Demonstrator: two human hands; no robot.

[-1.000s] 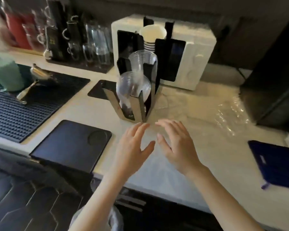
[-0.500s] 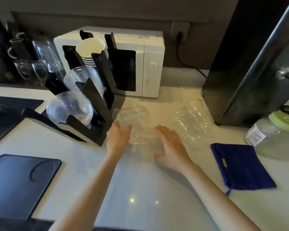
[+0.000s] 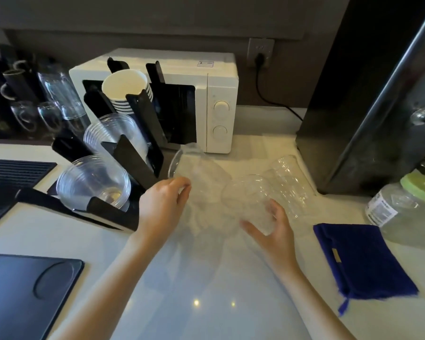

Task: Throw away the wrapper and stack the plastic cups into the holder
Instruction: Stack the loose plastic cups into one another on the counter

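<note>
Plastic cups (image 3: 253,200) lie sideways mid-counter; the right hand (image 3: 275,231) has fingers wrapped on one, the left hand (image 3: 162,204) pinching crinkled wrapper (image 3: 201,173). The holder (image 3: 133,165) stands at ten o'clock. Bare pale counter (image 3: 206,290) lies open at six o'clock.

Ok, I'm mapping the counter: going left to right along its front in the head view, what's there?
Black tray → left hand → right hand → blue cloth → jar.

Clear cups (image 3: 252,202) in R hand (image 3: 275,234)
</note>
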